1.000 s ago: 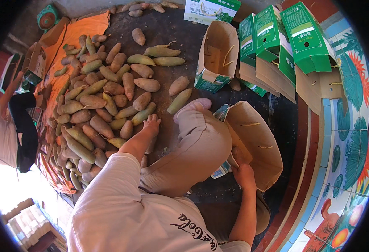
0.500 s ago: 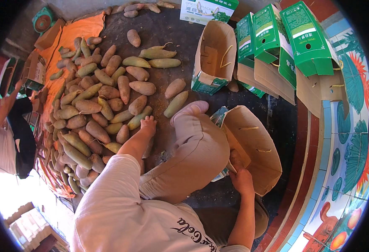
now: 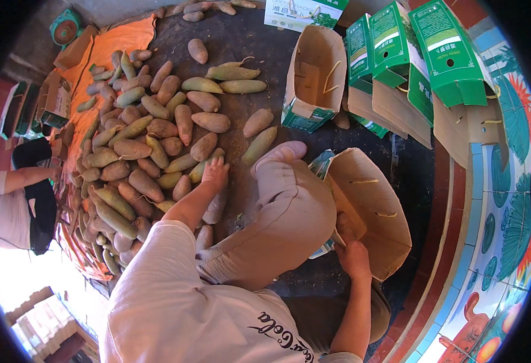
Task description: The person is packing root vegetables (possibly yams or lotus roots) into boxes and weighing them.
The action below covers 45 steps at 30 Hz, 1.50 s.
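Head view: at the near-right edge of the heap of roots (image 3: 131, 149), the left hand (image 3: 215, 172) is laid palm down, its fingers spread over a green root (image 3: 198, 174); whether it is actually grasped cannot be told. By the right hand (image 3: 354, 260), the near side of the open box (image 3: 389, 236) is met, with its fingers curled; whether the rim or the reddish root (image 3: 345, 227) inside is gripped cannot be told. The box is tilted beside the knee (image 3: 302, 212), and the heap is spread over the floor (image 3: 235, 163) on the other side of it.

The step in hand is judged to be the selecting of a root by the left hand, while the box is attended to by the right. For a lift, the fingers would need to be wrapped round one root's middle and the root drawn clear of its neighbours; the box mouth would best be steadied.
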{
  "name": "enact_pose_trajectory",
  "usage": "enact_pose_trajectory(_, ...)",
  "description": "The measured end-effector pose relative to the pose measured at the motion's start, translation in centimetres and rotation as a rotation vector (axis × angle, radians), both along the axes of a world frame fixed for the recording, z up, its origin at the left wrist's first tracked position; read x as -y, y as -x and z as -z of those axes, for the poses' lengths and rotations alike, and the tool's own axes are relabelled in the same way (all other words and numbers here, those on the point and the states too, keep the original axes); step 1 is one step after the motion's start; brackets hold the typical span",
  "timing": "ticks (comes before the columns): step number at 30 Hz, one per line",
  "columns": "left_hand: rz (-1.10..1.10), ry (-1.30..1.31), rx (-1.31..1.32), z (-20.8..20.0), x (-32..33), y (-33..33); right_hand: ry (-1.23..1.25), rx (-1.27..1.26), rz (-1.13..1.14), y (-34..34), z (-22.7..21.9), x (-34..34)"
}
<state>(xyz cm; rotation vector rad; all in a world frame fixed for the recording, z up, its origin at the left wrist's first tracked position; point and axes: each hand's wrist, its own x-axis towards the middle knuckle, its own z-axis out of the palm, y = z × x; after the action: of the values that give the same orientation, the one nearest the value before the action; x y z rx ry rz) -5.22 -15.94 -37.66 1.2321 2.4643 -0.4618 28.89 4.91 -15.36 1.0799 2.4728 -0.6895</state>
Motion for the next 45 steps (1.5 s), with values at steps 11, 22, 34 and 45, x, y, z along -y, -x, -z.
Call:
enact_pose_trajectory(11, -0.963, -0.278, 0.310, 1.4, 2.3, 9.3, 0.001, -0.012, 0.008, -0.1, 0.5, 0.0)
enact_pose_trajectory(22, -1.004, -0.258, 0.227, -1.4, 0.3, 7.9, -0.005, -0.014, 0.007, 0.1, 0.1, -0.1)
enact_pose_trajectory(34, -1.309, -0.774, 1.001, -3.0, 5.0, 5.5, -0.055, -0.037, -0.057, -0.8, 1.2, -0.4)
enact_pose_trajectory(45, -0.936, -1.017, 1.468, -20.8, -3.8, 2.0, -0.087, -0.010, -0.084, -0.4, 1.2, 0.0)
